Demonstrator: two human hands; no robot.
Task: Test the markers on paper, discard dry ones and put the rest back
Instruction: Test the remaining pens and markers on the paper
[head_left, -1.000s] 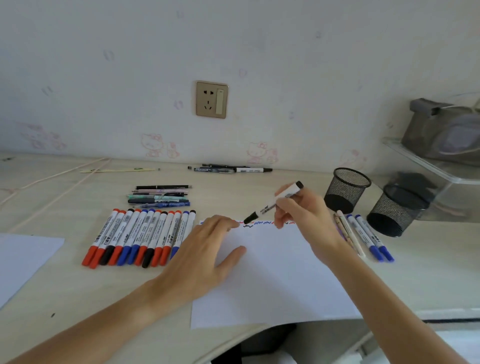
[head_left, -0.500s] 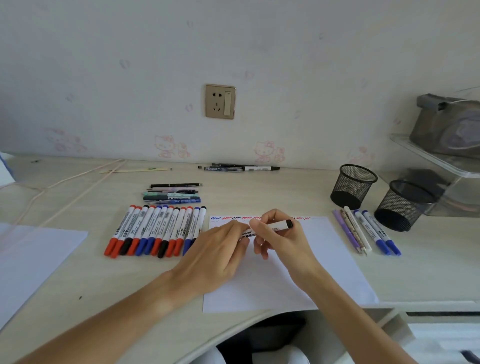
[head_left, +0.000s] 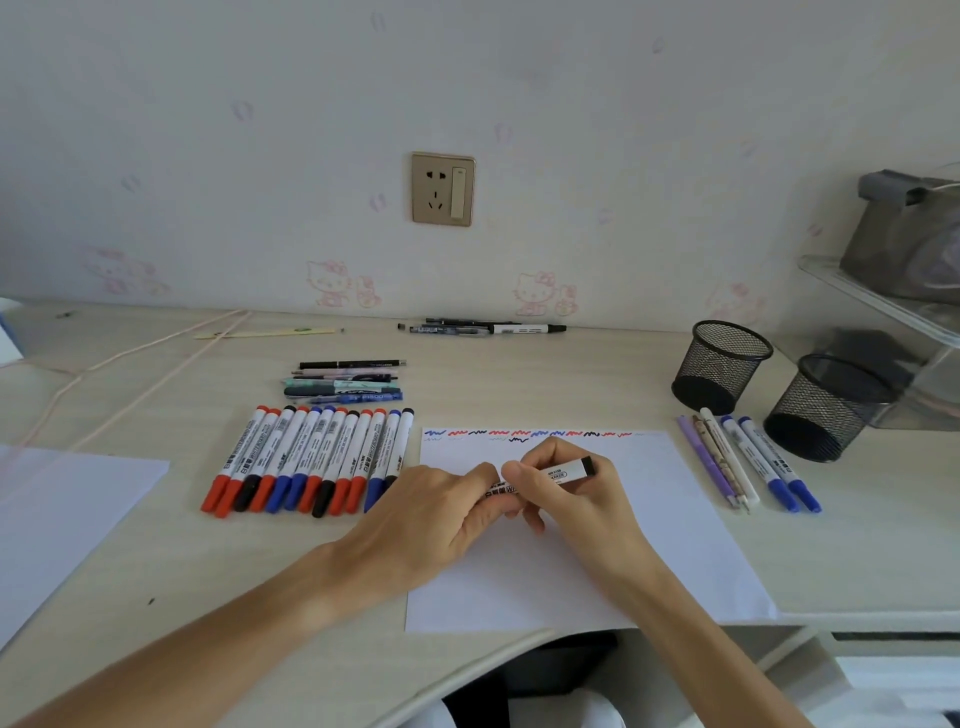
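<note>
Centre of frame: my right hand (head_left: 576, 499) and my left hand (head_left: 431, 519) meet over the white test sheet (head_left: 649, 545). The fingers of my right hand are curled around a white-barrelled whiteboard marker (head_left: 563, 474), which lies nearly level, its black end (head_left: 587, 465) pointing right. The fingers of my left hand close on the marker's other end; whether they grip a cap there cannot be told, since that end is hidden.

Along the sheet's top edge runs a row of red, blue and black test squiggles (head_left: 524, 433), with fainter marks just beneath.

Left of the sheet, a row of capped markers (head_left: 311, 460) lies side by side on the surface (head_left: 130, 597), caps red, blue and black. Just above that row sits a small stack of assorted pens (head_left: 345, 382). Further back, near the wall, three or four more pens (head_left: 483, 328) lie end to end.

Right of the sheet, a group of pens and blue-capped markers (head_left: 748, 462) lies beside two black mesh pen cups (head_left: 719, 366), both standing upright. A second white sheet (head_left: 57, 519) occupies the left edge of the frame.
</note>
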